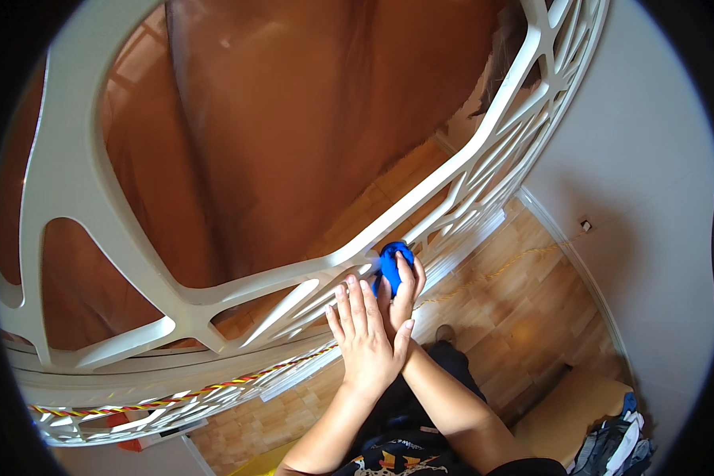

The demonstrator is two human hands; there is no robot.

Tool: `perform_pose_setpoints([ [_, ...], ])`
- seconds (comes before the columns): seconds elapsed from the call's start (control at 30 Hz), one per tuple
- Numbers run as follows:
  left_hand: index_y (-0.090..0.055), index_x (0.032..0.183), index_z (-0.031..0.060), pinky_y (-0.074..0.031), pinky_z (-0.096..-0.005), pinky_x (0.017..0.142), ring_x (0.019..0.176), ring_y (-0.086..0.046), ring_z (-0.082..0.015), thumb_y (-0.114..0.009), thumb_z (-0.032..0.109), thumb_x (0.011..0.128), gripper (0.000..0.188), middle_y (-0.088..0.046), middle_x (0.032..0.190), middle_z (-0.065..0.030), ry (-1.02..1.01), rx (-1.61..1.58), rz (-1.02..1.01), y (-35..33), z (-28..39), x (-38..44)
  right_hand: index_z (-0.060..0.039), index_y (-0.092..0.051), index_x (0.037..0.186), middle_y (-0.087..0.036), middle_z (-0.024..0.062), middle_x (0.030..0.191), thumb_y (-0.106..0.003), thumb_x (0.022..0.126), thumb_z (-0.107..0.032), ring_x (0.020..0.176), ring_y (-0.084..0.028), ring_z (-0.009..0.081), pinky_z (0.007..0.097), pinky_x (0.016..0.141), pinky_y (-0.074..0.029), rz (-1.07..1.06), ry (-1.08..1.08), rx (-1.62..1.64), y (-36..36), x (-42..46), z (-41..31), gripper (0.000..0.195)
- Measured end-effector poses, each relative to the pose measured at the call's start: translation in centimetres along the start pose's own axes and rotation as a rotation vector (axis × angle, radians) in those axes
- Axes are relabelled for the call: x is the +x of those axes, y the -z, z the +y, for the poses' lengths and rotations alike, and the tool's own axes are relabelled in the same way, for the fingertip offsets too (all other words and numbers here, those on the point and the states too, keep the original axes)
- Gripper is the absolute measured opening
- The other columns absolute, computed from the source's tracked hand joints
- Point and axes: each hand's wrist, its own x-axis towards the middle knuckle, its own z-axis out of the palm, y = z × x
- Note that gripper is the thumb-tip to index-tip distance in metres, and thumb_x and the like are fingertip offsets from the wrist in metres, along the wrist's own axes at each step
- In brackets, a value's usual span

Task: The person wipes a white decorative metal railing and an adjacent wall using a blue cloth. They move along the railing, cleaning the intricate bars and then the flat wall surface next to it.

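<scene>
My right hand (pixel 403 297) grips a bunched blue cloth (pixel 395 268) against the lower part of a white lattice panel (pixel 327 265). The cloth rests at the panel's bars. In front of my right wrist is my left hand (pixel 366 339), its back facing up and its fingers apart, holding nothing. Its fingertips are close to the lattice bars; whether they touch cannot be seen. Behind the large openings of the panel hangs a reddish-brown sheet (pixel 285 131) with a ragged edge.
A twisted red-and-yellow cord (pixel 214 388) runs along the panel's base. A yellowish cord (pixel 500 268) crosses the wood floor (pixel 523 297) to a socket (pixel 585 225) in the white wall (pixel 648 178). At lower right sits a cardboard box (pixel 577 404) beside piled fabric (pixel 613 443).
</scene>
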Motion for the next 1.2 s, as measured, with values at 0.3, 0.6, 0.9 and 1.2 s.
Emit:
perform_pose_setpoints([
  [0.3, -0.024, 0.155, -0.0122, -0.006, -0.0598, 0.123, 0.155, -0.009, -0.0457, -0.060, 0.052, 0.095, 0.095, -0.016, 0.165, -0.0300, 0.017, 0.113, 0.049, -0.9, 0.6, 0.0, -0.0053, -0.049, 0.147, -0.031, 0.0220, 0.154, -0.050, 0.098, 0.001, 0.140, -0.037, 0.0408, 0.0488, 0.115, -0.034, 0.178, 0.100, -0.124, 3.1, 9.3, 4.0, 0.049],
  [0.6, -0.009, 0.158, -0.0083, -0.008, -0.0602, 0.122, 0.152, -0.002, -0.0538, -0.063, 0.039, 0.097, 0.095, -0.003, 0.164, -0.0364, 0.015, -0.074, 0.077, -1.9, 0.9, -1.3, -0.0085, -0.052, 0.141, -0.034, 0.0203, 0.152, -0.056, 0.098, -0.003, 0.139, -0.037, 0.0413, 0.0534, 0.115, -0.033, -0.062, 0.022, 0.099, 0.6, 1.3, 1.4, 0.044],
  [0.9, -0.013, 0.158, -0.0091, -0.001, -0.0616, 0.122, 0.155, -0.001, -0.0463, -0.060, 0.047, 0.098, 0.095, -0.010, 0.165, -0.0315, 0.228, 0.072, -0.048, -1.7, -1.5, -2.8, -0.0059, -0.047, 0.148, -0.030, 0.0218, 0.153, -0.051, 0.099, -0.001, 0.137, -0.039, 0.0417, 0.0496, 0.114, -0.035, 0.137, 0.036, -0.076, 2.9, 7.7, 3.1, 0.049],
  [1.2, -0.020, 0.159, -0.0049, -0.008, -0.0575, 0.123, 0.155, -0.012, -0.0445, -0.060, 0.032, 0.099, 0.081, -0.018, 0.165, -0.0277, 0.094, -0.076, -0.041, 0.1, -4.3, -3.7, -0.0085, -0.036, 0.151, -0.029, 0.0266, 0.152, -0.052, 0.101, -0.003, 0.140, -0.033, 0.0445, 0.0548, 0.113, -0.033, 0.111, -0.093, -0.010, -2.3, -0.3, 0.0, 0.053],
])
